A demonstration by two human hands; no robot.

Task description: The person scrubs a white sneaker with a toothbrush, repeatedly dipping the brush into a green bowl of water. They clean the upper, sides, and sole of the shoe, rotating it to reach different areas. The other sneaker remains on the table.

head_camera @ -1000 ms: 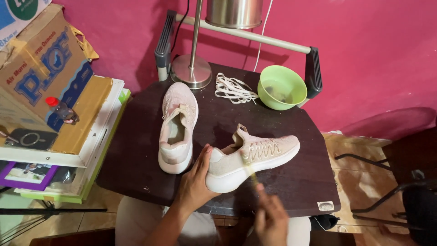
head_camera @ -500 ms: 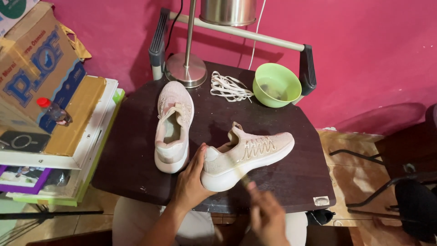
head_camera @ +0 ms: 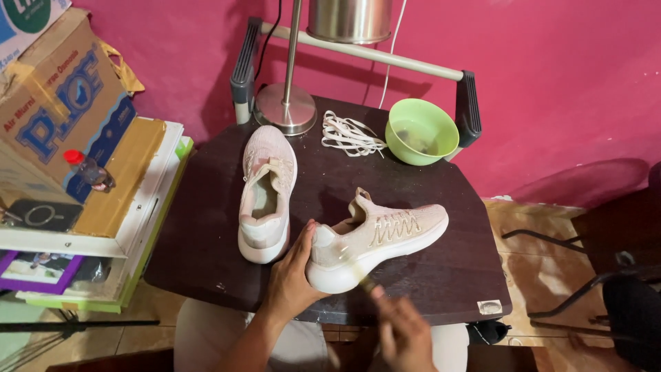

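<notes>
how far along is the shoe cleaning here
Done by the look of it: the laces are out and lie in a heap near the green bowl. In hand: the left hand steadies the heel of the shoe lying on its side, while the blurred right hand works a thin tool at its sole; I cannot tell what the tool is. Left: the second shoe stands untouched beside it.

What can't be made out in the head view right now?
- Right hand: motion-blurred, so its grip is unclear; the thin tool it holds against the sneaker is too smeared to identify.
- Left hand: its palm covers the sneaker's heel.
- Green bowl: contents too small and dim to tell.
- Lamp: shade cut off by the top edge.
- Small bottle on the cardboard box: too small to identify.
</notes>
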